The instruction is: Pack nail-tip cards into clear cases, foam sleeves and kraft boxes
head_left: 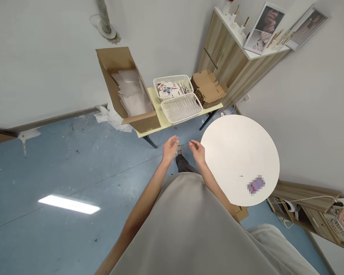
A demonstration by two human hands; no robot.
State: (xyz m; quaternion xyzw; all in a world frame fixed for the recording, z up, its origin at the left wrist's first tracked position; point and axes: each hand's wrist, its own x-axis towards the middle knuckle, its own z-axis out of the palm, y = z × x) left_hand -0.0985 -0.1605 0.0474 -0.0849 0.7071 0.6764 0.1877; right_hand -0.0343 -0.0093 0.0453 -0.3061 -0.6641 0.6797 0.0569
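Observation:
My left hand (169, 149) is held out over the floor in front of the yellow table (159, 108), its fingers loosely bent and apart. Nothing shows in it. Close by on the right, my right hand (198, 151) hangs near the edge of the round white table (237, 145), also with loosely curved fingers and no object. On the yellow table stand a white basket of printed cards (172, 88) and a white basket of clear plastic pieces (181, 108). Flat brown cardboard boxes (208, 88) are stacked to their right.
A large open carton (143, 121) with translucent sheets or bags stands at the left of the yellow table. A blurred purple item (256, 185) lies on the round table. Behind is a wooden cabinet (226, 42) bearing picture frames; a low shelf unit (306, 198) stands at right.

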